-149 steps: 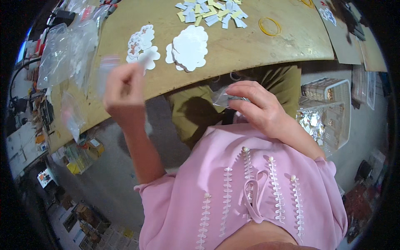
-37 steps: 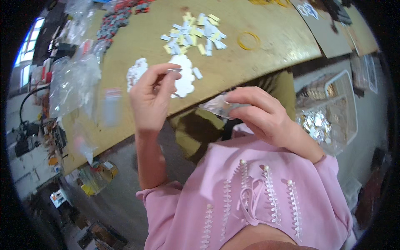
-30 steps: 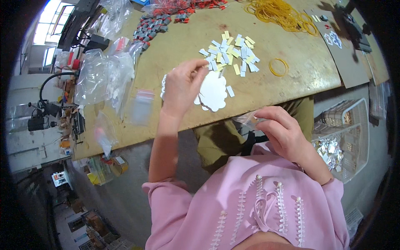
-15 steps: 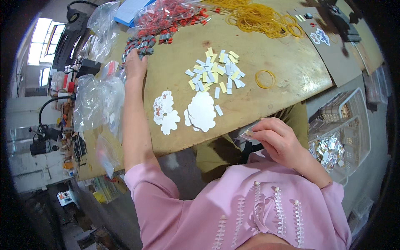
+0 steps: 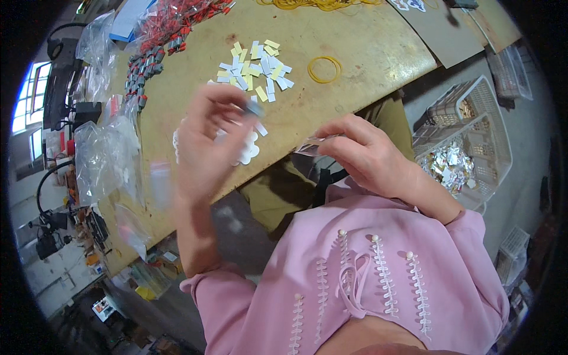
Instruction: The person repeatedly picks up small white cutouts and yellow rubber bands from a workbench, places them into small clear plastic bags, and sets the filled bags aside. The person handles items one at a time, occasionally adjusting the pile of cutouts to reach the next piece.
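My left hand (image 5: 214, 139), blurred by motion, is raised over the near left part of the table. Its fingertips pinch a small grey piece (image 5: 254, 108), smeared, so its exact kind does not show. Under and beside this hand lie white scalloped cards (image 5: 247, 152), mostly covered by it. My right hand (image 5: 361, 151) is at the table's front edge, thumb and fingers closed on a small clear plastic bag (image 5: 307, 147). Beyond the left hand spreads a pile of small white and pale yellow rectangular pieces (image 5: 260, 66).
Grey pieces with red ends (image 5: 144, 71) line the far left, beside red ones under plastic. Clear bags (image 5: 106, 157) lie at the left edge. A yellow rubber band (image 5: 325, 69) rests right of the pile, more bands (image 5: 319, 3) farther back. Plastic baskets (image 5: 494, 142) stand at right.
My left hand has come back from the grey-and-red pieces toward my right hand, with a small grey piece in its fingers. The whole view has shifted; the right hand still holds the bag.
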Tool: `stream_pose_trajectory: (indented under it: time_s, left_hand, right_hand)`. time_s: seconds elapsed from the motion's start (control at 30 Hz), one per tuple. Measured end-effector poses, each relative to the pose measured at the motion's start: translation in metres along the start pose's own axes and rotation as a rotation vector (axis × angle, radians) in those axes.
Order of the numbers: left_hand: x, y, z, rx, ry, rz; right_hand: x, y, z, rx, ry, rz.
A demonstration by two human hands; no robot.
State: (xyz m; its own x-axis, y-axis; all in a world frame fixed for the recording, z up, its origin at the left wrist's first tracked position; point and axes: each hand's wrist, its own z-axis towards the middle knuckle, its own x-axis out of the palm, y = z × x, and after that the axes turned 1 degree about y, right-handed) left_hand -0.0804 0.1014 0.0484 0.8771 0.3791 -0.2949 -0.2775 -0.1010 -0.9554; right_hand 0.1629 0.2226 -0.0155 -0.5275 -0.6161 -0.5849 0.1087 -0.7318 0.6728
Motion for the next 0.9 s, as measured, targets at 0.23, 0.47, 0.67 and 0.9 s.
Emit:
stream_pose_trajectory:
  time_s: [0.23, 0.47, 0.67, 0.9]
  left_hand:
    - [0.035, -0.015, -0.027, 0.33, 0.239, 0.398]
    - [0.013, 0.003, 0.016, 0.156, 0.093, 0.245]
    - [-0.031, 0.057, 0.118, 0.099, -0.148, 0.396]
    - [-0.055, 0.111, 0.239, 0.269, -0.228, 0.826]
  right_hand:
    - [0.002, 0.009, 0.002, -0.029, 0.045, 0.034]
    - [-0.017, 0.01, -0.001, 0.026, 0.114, 0.102]
    - [-0.026, 0.007, -0.004, 0.057, 0.084, 0.222]
    - [-0.016, -0.017, -0.018, 0.084, 0.009, 0.16]
